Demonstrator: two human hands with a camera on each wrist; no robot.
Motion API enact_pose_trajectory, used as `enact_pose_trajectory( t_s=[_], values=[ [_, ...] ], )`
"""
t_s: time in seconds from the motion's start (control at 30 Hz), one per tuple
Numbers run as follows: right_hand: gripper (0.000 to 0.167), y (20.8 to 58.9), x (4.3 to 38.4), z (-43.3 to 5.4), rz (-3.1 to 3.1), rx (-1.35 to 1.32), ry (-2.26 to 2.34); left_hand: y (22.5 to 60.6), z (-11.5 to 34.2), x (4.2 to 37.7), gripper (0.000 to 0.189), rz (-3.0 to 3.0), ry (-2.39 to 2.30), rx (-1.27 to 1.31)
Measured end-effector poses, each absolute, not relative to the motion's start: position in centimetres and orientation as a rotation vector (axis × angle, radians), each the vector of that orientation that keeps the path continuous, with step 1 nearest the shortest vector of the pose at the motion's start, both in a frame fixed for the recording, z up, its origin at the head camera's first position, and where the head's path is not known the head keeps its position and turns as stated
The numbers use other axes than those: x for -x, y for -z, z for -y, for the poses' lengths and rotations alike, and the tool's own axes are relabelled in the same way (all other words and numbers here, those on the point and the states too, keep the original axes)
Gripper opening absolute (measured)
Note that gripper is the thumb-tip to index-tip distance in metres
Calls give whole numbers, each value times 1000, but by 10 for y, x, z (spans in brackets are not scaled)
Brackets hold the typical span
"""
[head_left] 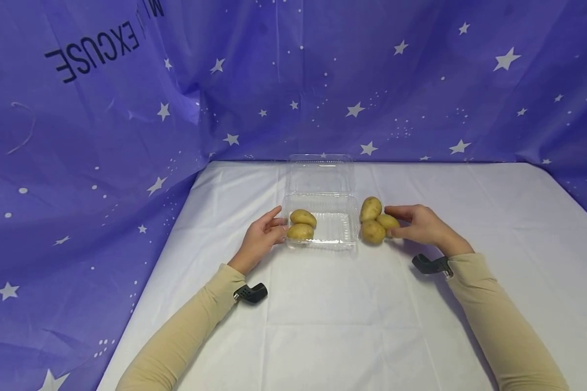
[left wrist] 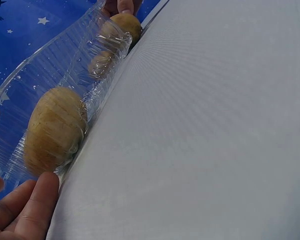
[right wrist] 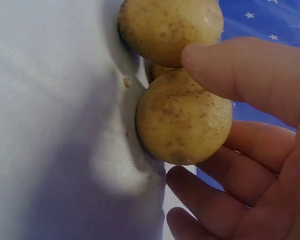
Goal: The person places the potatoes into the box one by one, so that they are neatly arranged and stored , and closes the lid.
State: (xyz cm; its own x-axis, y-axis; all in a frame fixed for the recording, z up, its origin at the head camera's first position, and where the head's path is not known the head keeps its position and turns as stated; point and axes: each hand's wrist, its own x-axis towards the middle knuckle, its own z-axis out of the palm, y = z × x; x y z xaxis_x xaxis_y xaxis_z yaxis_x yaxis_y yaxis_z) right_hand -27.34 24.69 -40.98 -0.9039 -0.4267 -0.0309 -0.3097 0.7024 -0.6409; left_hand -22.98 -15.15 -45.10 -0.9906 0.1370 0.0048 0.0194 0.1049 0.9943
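A clear plastic clamshell container (head_left: 335,220) stands with its lid (head_left: 320,174) raised at the back. Inside its left half lie two potatoes, a rear potato (head_left: 303,218) and a front potato (head_left: 300,233). My left hand (head_left: 261,237) touches the container's left side, fingers mostly straight. Three potatoes sit together right of the container: an upper potato (head_left: 371,208), a front potato (head_left: 373,232) and a right potato (head_left: 388,222). My right hand (head_left: 420,225) has thumb and fingers around the right potato. In the right wrist view, the thumb overlaps this potato (right wrist: 182,120), partly hiding it.
A white cloth (head_left: 342,315) covers the table. Behind and to the left hangs a purple curtain (head_left: 254,81) with white stars. Dark wrist devices sit by the left cuff (head_left: 251,294) and the right cuff (head_left: 429,264).
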Motion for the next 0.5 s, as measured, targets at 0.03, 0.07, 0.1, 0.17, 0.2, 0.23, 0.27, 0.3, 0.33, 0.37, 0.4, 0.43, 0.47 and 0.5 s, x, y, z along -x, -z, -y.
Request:
enact_pose_trajectory(
  t_s=[0.03, 0.07, 0.1, 0.17, 0.2, 0.23, 0.27, 0.3, 0.33, 0.37, 0.4, 0.43, 0.47, 0.5],
  values=[
    [65, 410, 273, -247, -2734, 597, 979, 451, 151, 230, 67, -2268, -2039, -161],
    [65, 411, 273, -247, -2741, 598, 974, 451, 151, 230, 67, -2271, -2038, -163],
    [65, 411, 273, -248, -2743, 599, 974, 451, 151, 230, 67, -2271, -2040, -164],
    [65, 412, 273, -248, -2748, 601, 970, 451, 151, 230, 67, -2272, -2039, -168],
    [65, 412, 273, -248, -2750, 604, 969, 451, 151, 230, 67, -2272, -2038, -170],
    [65, 413, 274, -249, -2753, 607, 965, 451, 151, 230, 67, -2272, -2037, -171],
    [65, 413, 274, -249, -2757, 613, 960, 451, 151, 230, 67, -2272, -2035, -173],
    [64, 413, 274, -249, -2757, 620, 957, 452, 151, 230, 67, -2271, -2034, -172],
    [64, 414, 274, -248, -2761, 623, 949, 452, 151, 230, 66, -2272, -2031, -172],
    [64, 414, 274, -248, -2764, 627, 941, 452, 152, 230, 66, -2272, -2029, -172],
    [64, 415, 275, -248, -2766, 627, 939, 452, 152, 230, 66, -2273, -2026, -172],
    [63, 415, 275, -247, -2769, 628, 933, 452, 152, 230, 66, -2274, -2025, -171],
    [63, 416, 275, -247, -2771, 627, 929, 452, 152, 229, 66, -2275, -2024, -172],
    [63, 416, 275, -246, -2770, 623, 927, 451, 152, 229, 66, -2276, -2024, -171]
  ],
)
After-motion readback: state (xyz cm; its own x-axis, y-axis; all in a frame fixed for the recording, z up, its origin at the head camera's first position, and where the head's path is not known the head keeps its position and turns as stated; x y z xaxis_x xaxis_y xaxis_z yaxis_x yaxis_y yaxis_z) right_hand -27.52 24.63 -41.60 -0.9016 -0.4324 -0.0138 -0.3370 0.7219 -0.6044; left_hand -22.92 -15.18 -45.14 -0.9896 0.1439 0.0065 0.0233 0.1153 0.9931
